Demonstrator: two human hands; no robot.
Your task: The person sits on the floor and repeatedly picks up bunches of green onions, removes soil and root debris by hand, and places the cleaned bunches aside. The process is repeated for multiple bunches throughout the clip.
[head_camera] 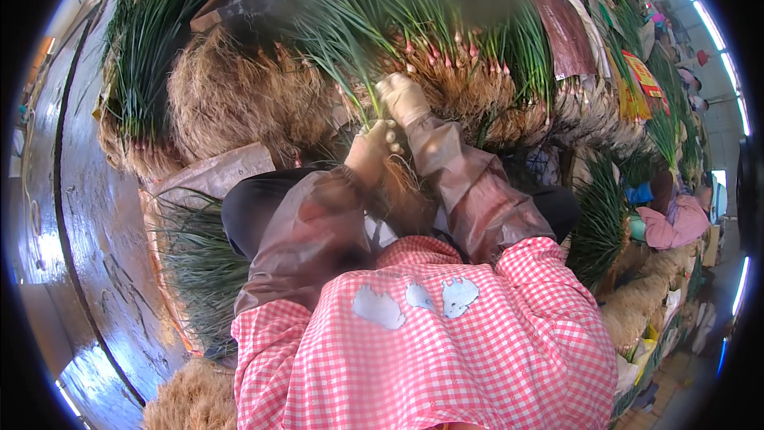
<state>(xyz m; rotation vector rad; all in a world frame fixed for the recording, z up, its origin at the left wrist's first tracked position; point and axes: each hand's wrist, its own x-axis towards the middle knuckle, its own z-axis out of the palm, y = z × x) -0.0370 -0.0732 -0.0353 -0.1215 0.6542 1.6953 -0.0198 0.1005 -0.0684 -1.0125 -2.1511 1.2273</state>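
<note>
My left hand [369,149], in a pale glove, is closed around a small bunch of spring onions [376,103]. White bulbs [391,133] poke out beside its fingers, and stringy roots [403,176] hang below toward my lap. Just above it, my right hand [404,98], also gloved, has curled fingers against the green stalks; whether it grips any is hidden. Beyond both hands lies a wide row of spring onions [444,54] with pinkish bulbs, leaves pointing away from me and tan roots toward me.
A root mass [227,89] and another onion bundle [140,89] lie to the left. Leafy onions [206,269] sit by my left knee, more [597,221] by my right. A brown printed sack [552,18] covers part of the row. Another person [674,221] sits at right.
</note>
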